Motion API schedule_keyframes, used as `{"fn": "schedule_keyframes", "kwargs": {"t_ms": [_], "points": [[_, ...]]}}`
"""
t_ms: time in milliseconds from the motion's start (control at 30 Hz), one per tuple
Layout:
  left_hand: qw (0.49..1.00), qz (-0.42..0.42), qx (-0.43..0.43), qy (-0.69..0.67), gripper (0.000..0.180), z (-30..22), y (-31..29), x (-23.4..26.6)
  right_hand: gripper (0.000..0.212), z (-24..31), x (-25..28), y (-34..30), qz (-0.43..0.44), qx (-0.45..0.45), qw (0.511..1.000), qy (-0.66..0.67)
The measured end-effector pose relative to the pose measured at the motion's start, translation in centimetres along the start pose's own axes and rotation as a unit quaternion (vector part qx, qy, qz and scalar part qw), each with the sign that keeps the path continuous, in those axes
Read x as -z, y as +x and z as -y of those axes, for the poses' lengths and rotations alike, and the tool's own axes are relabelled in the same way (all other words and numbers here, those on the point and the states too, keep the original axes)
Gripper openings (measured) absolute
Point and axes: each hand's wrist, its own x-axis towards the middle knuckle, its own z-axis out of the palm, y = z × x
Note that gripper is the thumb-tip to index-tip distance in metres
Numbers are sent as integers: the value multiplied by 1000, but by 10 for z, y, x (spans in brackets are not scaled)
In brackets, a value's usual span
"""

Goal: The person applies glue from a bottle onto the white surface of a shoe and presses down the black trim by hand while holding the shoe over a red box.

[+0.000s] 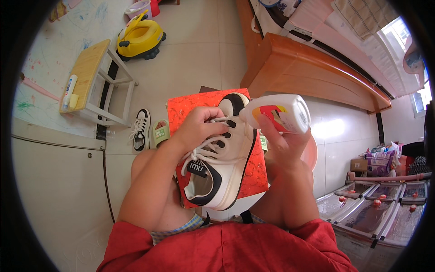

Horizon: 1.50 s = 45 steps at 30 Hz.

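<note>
A white sneaker (222,156) with black toe and heel patches lies on a red patterned box top (180,105) in front of my lap, toe pointing away. My left hand (197,129) is closed over its upper, fingers gripping around the white laces (210,148) near the toe. In my right hand (283,140) is a white squeeze bottle (294,113) with a red and yellow label, tilted on its side. Its nozzle end meets the sneaker's right side just behind the toe; whether liquid comes out cannot be seen.
The matching sneaker (141,130) stands on the floor at left, beside a foot in a green slipper (161,133). A wooden-topped stool (86,75) holds a white tube. Beyond are a yellow ride-on toy (141,38) and an orange-brown wooden bed frame (312,68). Clear-lidded bins (367,208) stand at right.
</note>
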Motion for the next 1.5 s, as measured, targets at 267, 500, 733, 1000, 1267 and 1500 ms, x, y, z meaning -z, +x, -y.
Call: {"fn": "schedule_keyframes", "kwargs": {"t_ms": [267,500,733,1000,1267,1500], "points": [[999,4,-32,37,7,4,2,4,33,10,9,-2,75,37,996,-34],[1000,6,-20,-8,7,3,5,5,28,8,6,-3,36,9,999,19],[999,33,-41,12,7,-10,22,18,28,4,-1,2,35,59,997,-37],[993,13,-64,93,9,-9,19,19,29,9,1,-2,86,-22,996,7],[998,-1,-37,58,10,-9,17,19,26,10,-3,1,35,-25,999,10],[997,3,-55,60,11,-5,18,19,27,7,-3,-7,74,15,997,5]]}}
